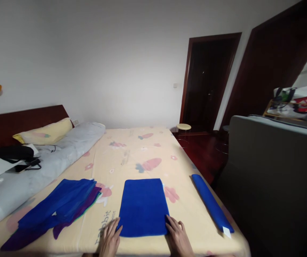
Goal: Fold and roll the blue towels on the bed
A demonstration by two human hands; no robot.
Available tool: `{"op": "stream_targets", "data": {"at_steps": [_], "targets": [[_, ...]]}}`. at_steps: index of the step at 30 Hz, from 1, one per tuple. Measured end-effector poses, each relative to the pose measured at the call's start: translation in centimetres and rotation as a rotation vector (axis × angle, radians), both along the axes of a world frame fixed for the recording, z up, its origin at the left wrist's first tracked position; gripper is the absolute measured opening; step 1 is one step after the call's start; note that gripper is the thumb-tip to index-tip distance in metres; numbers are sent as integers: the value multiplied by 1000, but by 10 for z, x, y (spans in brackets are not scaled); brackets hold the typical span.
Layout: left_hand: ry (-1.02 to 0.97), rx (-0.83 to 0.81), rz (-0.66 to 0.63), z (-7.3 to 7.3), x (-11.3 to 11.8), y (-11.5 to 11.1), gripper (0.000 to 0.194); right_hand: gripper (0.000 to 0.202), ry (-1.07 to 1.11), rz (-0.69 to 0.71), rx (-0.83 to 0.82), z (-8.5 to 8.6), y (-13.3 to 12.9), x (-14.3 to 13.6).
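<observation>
A blue towel (143, 206) lies flat as a folded rectangle on the bed (132, 150) in front of me. My left hand (109, 240) rests on the sheet with its fingertips at the towel's near left corner. My right hand (178, 238) lies at the near right corner, fingers touching the edge. Both hands are flat and spread, gripping nothing. A pile of blue and purple cloths (55, 208) lies to the left. A rolled blue towel (212, 203) with a white tag lies along the bed's right edge.
A grey rolled duvet (43, 164) and a yellow pillow (44, 132) lie at the headboard side, with dark items and a white sheet on them. A grey sofa (273, 167) stands right of the bed. A small round stool (183, 127) stands by the dark doorway (208, 82).
</observation>
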State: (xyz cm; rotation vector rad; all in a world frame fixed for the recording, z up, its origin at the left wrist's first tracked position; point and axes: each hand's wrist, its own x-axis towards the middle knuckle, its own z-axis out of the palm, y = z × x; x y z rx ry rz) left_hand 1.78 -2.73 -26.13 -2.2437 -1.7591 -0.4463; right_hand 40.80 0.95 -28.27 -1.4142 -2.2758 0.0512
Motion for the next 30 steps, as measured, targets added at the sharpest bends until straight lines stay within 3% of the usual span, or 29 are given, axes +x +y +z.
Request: {"op": "stream_targets", "data": {"at_steps": [5, 8, 13, 16, 20, 25, 30], "targets": [[-84, 46, 33, -5, -8, -5, 44, 39, 56, 62, -48, 9, -5, 9], [-178, 53, 7, -2, -8, -10, 36, 37, 126, 95, -160, 25, -14, 15], [-538, -69, -25, 10, 0, -24, 19, 18, 350, 45, -320, 55, -32, 16], [-823, -172, 79, 13, 6, -24, 12, 19, 502, -67, -396, 55, -29, 14], [-1037, -160, 189, 16, 12, -6, 24, 30, 595, -164, -451, 46, -11, 9], [-779, -90, 239, 13, 17, 12, 15, 26, 382, -271, -259, 30, 2, 1], [-445, 6, 288, 3, 27, 7, 21, 26, 266, -318, 38, -5, -2, -5]]}}
